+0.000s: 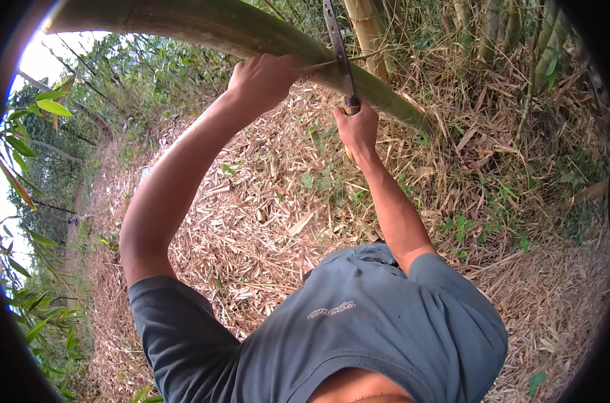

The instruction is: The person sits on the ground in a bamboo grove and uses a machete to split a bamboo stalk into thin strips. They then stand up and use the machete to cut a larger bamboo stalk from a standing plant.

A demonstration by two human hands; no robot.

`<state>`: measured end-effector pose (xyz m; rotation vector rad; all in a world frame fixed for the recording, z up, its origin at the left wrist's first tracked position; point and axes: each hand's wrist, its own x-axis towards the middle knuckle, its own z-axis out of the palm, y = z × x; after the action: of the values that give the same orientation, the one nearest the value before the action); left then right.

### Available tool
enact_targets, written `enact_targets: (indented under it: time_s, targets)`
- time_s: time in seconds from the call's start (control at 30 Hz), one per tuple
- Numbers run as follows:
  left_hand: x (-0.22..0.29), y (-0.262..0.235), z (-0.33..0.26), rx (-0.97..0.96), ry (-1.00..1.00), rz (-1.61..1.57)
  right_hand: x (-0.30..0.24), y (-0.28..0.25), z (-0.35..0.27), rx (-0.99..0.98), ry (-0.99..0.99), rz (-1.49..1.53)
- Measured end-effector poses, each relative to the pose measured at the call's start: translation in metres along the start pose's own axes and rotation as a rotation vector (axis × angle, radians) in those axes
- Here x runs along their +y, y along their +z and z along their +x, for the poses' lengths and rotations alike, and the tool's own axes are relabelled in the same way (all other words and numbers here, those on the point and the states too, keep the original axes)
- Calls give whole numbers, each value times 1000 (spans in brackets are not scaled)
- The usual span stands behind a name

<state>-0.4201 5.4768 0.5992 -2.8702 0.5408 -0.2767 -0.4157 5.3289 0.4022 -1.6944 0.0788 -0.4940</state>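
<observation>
My right hand [357, 129] is wrapped round the handle of a machete [339, 47]. Its long, narrow dark blade points up and away, crossing in front of a thick green bamboo stalk [204, 28]. That stalk runs aslant from the upper left down to the ground litter on the right. Against the stalk's near side, my left hand [264, 82] is closed, with a thin bamboo branch [318, 67] coming out of it toward the blade. The fingertips of the left hand are hidden. Where the branch meets the blade, I cannot tell whether they touch.
Dry bamboo leaves [251, 195] and straw cover the ground. Upright bamboo stems [368, 30] stand beyond the blade, with more at the upper right. Leafy green twigs [33, 154] hang at the left edge, and small green plants [462, 232] grow at right.
</observation>
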Motion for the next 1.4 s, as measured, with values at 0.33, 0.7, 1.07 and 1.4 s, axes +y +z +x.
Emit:
enact_targets:
  time_s: [0.33, 0.7, 1.07, 1.4]
  targets:
    - [2, 10, 9, 75, 21, 76, -5, -12, 2, 35, -66, -45]
    - [9, 8, 23, 16, 47, 160, -4, -18, 8, 50, -102, 25]
    - [10, 8, 25, 34, 68, 176, -1, -13, 11, -2, -74, 7]
    - [5, 11, 28, 30, 119, 221, -82, -88, 35, 550, -768, 785]
